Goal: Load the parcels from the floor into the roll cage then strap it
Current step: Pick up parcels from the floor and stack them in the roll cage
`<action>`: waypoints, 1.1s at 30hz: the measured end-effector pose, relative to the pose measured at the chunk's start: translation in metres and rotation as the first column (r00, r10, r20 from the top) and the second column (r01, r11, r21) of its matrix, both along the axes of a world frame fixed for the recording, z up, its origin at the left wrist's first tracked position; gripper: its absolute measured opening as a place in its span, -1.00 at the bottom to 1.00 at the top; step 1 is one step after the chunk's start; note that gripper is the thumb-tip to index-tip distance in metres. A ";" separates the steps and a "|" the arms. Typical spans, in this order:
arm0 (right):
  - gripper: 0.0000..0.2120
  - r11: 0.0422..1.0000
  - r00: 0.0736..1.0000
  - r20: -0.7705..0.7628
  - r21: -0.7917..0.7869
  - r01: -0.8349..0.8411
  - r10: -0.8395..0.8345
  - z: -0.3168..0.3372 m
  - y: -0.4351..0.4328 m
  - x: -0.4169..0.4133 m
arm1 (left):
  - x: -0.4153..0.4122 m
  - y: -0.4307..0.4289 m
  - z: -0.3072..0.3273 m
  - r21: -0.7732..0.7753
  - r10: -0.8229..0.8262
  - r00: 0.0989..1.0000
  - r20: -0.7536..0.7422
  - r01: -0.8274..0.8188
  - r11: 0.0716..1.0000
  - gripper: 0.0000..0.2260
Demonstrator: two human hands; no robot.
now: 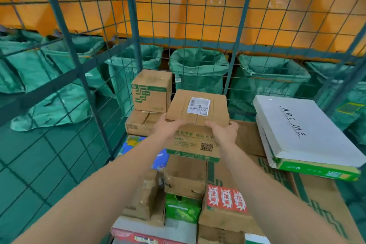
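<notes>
Both hands hold one brown cardboard parcel (pixel 190 140). The left hand (pixel 168 128) grips its near left edge and the right hand (pixel 224 131) grips its near right edge. The fingers curl over the top. The parcel has a white label (pixel 198 106) on top and a square code on its near side. It is up in the air inside the roll cage (pixel 130 16), over the pile of parcels that are in there already.

Just past it, on the far left, stands a box with green stripes (pixel 151 91). That box sits on a low brown box (pixel 138 123). On the right lies a flat white box (pixel 297 125), tilted, on top of a carton with a green edge. Between the two is the flat top of a big brown box (pixel 249 138). Near the person are a box with red stickers (pixel 226 198) and a small green carton (pixel 182 209). Behind the cage wire are green sacks (pixel 198 69) and an orange wall (pixel 217 6).

I think the job now is to set this parcel down on the pile. To do it well, keep it level and bring it down slowly. The flat brown top looks like a good spot. Slide it close to the striped box so there is no gap. Do not bump the tilted white box, as it could slip. Let go only when the parcel sits flat. I see no strap here.
</notes>
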State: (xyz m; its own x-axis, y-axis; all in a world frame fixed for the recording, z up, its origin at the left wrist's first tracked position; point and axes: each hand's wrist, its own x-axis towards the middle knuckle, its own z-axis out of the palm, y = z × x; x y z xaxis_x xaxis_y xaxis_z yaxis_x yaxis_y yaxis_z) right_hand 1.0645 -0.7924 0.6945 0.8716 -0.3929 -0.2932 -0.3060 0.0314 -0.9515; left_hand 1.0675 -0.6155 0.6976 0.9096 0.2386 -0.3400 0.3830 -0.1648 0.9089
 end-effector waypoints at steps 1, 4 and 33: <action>-0.20 1.000 1.000 0.003 -0.005 0.001 0.000 -0.001 0.002 0.017 | 0.017 0.001 0.000 -0.007 -0.002 1.000 -0.006 0.002 1.000 -0.32; -0.21 1.000 1.000 0.014 -0.027 -0.006 0.006 -0.006 0.007 0.070 | 0.068 0.005 -0.007 -0.062 0.011 1.000 -0.010 -0.012 0.998 -0.37; -0.48 0.997 0.999 -0.018 -0.064 -0.037 0.036 -0.144 0.059 0.355 | 0.329 0.009 -0.124 -0.237 0.295 0.947 -0.125 -0.317 0.918 -0.44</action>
